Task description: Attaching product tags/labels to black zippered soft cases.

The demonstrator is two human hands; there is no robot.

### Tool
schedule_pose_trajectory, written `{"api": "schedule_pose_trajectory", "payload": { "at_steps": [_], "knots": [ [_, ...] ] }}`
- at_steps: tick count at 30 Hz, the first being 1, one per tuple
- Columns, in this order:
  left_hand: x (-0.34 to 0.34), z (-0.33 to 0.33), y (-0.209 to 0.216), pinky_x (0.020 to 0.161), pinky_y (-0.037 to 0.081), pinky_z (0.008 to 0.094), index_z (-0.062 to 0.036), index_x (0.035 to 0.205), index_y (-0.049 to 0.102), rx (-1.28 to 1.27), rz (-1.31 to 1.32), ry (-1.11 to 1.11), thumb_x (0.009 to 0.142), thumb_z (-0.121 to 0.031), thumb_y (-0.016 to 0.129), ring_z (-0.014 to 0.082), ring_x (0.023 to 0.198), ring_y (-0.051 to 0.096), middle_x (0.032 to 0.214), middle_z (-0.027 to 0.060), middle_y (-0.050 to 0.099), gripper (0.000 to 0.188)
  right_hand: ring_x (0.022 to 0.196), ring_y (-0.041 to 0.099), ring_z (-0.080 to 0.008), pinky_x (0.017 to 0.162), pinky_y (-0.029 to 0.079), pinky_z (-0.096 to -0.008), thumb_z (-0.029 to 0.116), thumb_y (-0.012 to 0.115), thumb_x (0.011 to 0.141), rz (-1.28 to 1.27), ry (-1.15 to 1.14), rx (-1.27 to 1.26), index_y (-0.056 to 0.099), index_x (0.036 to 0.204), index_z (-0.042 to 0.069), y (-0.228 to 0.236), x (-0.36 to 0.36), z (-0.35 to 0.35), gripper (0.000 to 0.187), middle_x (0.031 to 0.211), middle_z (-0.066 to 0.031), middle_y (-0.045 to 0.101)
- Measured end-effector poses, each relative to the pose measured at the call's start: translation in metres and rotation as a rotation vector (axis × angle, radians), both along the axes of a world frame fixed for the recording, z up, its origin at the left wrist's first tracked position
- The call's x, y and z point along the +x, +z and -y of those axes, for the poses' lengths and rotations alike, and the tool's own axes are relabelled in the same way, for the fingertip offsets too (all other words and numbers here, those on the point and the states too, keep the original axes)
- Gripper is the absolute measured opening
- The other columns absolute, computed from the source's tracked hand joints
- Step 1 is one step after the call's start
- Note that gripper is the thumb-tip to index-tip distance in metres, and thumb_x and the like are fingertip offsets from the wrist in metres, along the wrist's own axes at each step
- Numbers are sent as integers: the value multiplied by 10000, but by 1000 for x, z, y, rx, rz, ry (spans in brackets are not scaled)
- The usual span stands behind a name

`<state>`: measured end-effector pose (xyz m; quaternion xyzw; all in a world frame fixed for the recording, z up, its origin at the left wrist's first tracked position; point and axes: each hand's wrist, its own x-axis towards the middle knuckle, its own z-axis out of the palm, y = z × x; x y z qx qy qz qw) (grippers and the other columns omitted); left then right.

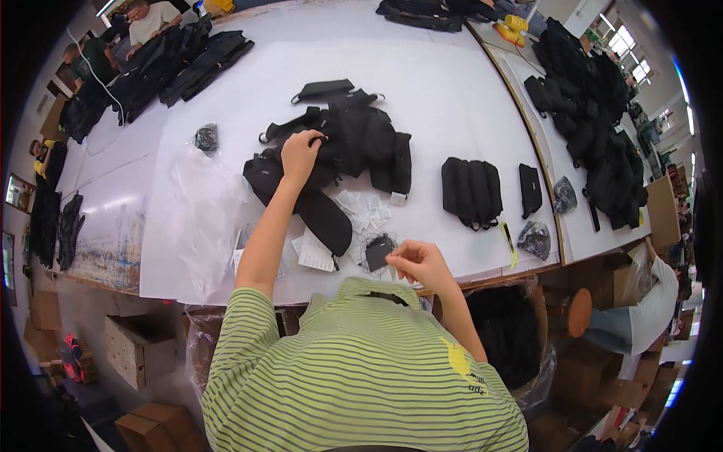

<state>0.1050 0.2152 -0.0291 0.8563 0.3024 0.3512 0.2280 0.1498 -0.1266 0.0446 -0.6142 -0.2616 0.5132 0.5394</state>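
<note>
My left hand reaches into a heap of black padded fabric pieces in the middle of the table, fingers bent and closed on a black fabric piece. Close to my body, my right hand is pinched beside a small stack of black hang tags with thin looped strings. Whatever sits between its fingertips is too small to make out. White paper labels lie loose between the heap and the tags. A long black piece rests partly over a white printed sheet.
Right of the tags lie a ribbed black padded piece, a narrow black one, a yellow-handled tool and a bag of dark small parts. Clear plastic bags spread at left. Black garments and other people stand around the far edges.
</note>
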Motion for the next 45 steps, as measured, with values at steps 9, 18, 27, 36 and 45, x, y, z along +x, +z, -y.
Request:
{"api": "schedule_pose_trajectory", "payload": {
  "at_steps": [9, 18, 27, 36, 45],
  "knots": [
    [-71, 147, 2, 797, 311, 355, -127, 736, 608, -34, 36, 53, 607, -177, 776, 205, 872, 464, 772, -25, 508, 218, 483, 469, -37, 459, 343, -220, 130, 682, 824, 225, -198, 22, 650, 835, 11, -75, -4, -44, 124, 566, 14, 556],
    [-75, 187, -1, 731, 294, 327, -133, 744, 686, -292, -34, -82, 659, -207, 758, 167, 745, 414, 683, -30, 455, 134, 460, 454, -126, 460, 358, -278, 108, 679, 778, 702, -218, 65, 652, 886, 43, -85, -1, -43, 129, 536, -59, 529],
    [-82, 193, -14, 714, 361, 289, -67, 816, 692, -522, 85, -198, 721, -110, 708, 138, 713, 500, 742, -4, 567, 106, 470, 383, -47, 445, 301, -227, 77, 698, 787, 681, -99, 118, 679, 925, 34, -81, -6, -35, 146, 526, 19, 477],
    [-100, 192, 47, 697, 434, 223, -15, 870, 606, -951, 581, -151, 884, -88, 614, 80, 747, 565, 853, 45, 665, 74, 778, 517, -51, 593, 347, -191, 67, 613, 874, -263, -266, 378, 523, 998, 65, -48, 14, -17, 153, 860, -29, 609],
    [-103, 212, 69, 558, 344, 206, -8, 867, 654, -755, 238, -369, 829, -91, 670, 44, 599, 428, 688, -25, 558, 93, 644, 587, -79, 556, 404, -184, 129, 648, 875, -29, -272, 302, 559, 908, 45, -20, -4, -18, 127, 802, -83, 694]
  ]
}}
